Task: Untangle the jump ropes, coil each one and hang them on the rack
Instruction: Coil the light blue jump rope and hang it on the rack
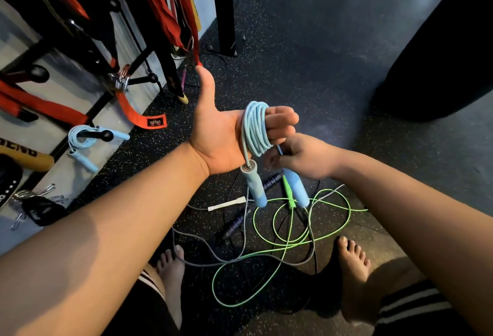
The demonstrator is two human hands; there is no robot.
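**A:** How will that light blue jump rope [254, 127] handle on the way to the rack [141, 79]?

**B:** Light and limp, I'd judge. The cord looks soft and a bit springy, so the loops will likely slacken once they slide off the fingers. Better to grip across the whole bundle. The foam-look handles are stiffer and would only dangle.

**A:** Where is it?

**B:** It's at the centre of view, wound in several turns round the four fingers of the left hand [221, 127]. Those fingers lie together and nearly straight, with the thumb stuck out towards twelve o'clock. The hanging handle [253, 186] drops from the coil at six o'clock. At four o'clock of the coil, the right hand [304, 159] pinches the cord just above the second handle [296, 189].

**A:** And how does it all look?

**B:** The rack is black with knobbed pegs and stands at nine to ten o'clock. One peg holds another light blue rope [80, 139], coiled. At six o'clock on the speckled floor [306, 55] lies the tangle of ropes [286, 242]. In it are a bright green rope [289, 194], dark purple handles [234, 222] and a white handle [226, 203].
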